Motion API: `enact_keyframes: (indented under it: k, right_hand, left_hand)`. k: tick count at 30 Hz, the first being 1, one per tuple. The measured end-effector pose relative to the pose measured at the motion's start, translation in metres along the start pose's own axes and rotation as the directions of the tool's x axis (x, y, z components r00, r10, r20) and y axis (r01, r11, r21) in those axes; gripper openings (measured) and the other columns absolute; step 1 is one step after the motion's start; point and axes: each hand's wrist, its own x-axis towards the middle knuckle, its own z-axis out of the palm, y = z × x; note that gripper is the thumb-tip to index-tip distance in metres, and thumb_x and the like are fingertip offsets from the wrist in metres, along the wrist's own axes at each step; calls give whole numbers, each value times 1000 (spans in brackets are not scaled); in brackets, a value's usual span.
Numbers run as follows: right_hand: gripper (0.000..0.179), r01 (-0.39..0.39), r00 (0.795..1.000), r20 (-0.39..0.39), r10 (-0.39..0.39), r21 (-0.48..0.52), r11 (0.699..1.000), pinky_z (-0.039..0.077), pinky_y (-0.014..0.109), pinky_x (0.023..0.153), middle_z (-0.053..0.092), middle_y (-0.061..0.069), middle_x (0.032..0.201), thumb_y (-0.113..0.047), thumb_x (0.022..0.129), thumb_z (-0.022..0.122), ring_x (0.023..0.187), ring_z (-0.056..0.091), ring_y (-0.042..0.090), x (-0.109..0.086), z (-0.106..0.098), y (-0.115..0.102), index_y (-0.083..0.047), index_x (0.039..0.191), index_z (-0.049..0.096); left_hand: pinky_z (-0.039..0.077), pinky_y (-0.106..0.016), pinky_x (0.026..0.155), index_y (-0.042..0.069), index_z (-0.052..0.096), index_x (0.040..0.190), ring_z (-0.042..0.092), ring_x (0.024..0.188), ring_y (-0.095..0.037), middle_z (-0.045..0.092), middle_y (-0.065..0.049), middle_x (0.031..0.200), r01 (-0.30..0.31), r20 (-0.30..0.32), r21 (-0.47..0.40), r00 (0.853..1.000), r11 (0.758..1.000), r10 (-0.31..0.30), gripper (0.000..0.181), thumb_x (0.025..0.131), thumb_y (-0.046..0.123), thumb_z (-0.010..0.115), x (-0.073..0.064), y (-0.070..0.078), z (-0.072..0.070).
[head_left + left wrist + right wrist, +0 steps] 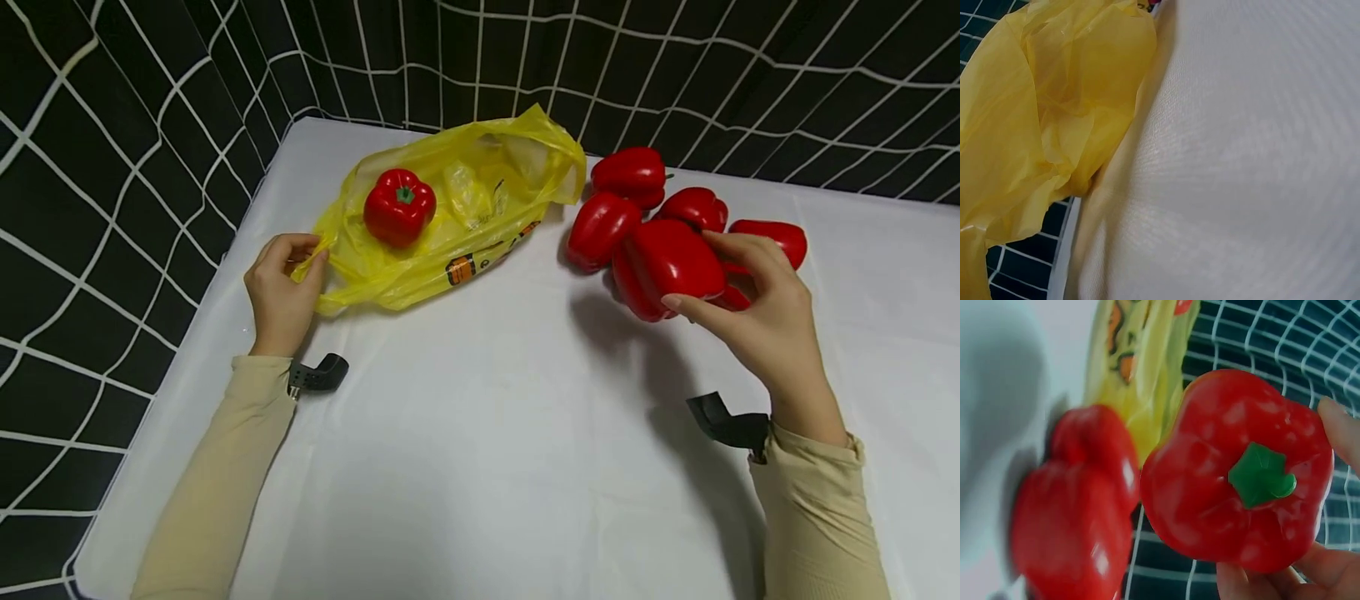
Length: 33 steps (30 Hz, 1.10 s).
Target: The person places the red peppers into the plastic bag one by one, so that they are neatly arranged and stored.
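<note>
My left hand pinches the near left edge of a yellow plastic bag, which lies spread on its side with its mouth toward me. One red bell pepper with a green stem sits in the bag. At the right, my right hand grips another red bell pepper between thumb and fingers, lifted above a pile. In the right wrist view its green stem faces the camera. Several more red bell peppers lie close around and beneath it. The left wrist view shows mostly the yellow bag and white cloth.
A white-covered table lies under everything. Dark walls with white netting rise along its left and far edges. Black wrist cameras stick out from both sleeves.
</note>
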Motion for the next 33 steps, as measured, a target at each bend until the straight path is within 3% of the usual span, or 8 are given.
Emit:
enact_keyframes:
  k: [6,12,20,26,33]
  right_hand:
    - [68,76,996,53,-77,28,997,46,19,88,50,5,128,-15,72,83,114,47,20,28,24,-29,-10,133,53]
    - [68,130,982,125,-140,84,988,48,33,91,49,4,130,-17,74,82,116,46,21,61,54,-56,-10,134,52]
    - [68,169,957,201,-208,196,966,45,30,97,47,8,130,-15,76,79,116,49,21,103,99,-79,-3,136,48]
    - [67,142,949,257,-182,167,976,46,28,96,48,7,129,-20,79,77,117,49,20,124,124,-83,-4,136,48]
    - [68,103,941,313,-132,109,989,46,31,96,47,6,135,-24,80,76,119,48,21,137,140,-84,-6,138,46]
  left_hand:
    - [44,-14,75,-9,65,98,59,84,-24,63,-20,91,-14,8,-2,1000,1000,14,17,82,-2,69,-3,-1,1]
    - [45,-15,75,-9,66,96,59,83,-24,64,-19,90,-41,-1,-9,999,999,41,16,81,-5,69,-2,-7,1]
    - [45,-15,74,-8,66,96,59,83,-23,64,-19,89,-30,2,-4,1000,1000,30,16,81,-3,69,0,-8,-1]
    - [45,-17,74,-7,66,96,59,83,-24,64,-19,89,-39,3,1,999,999,39,15,82,-2,70,0,-6,-2]
    - [44,-17,73,-7,66,96,59,82,-24,64,-19,89,-35,5,0,999,999,35,15,82,-2,70,0,-7,-2]
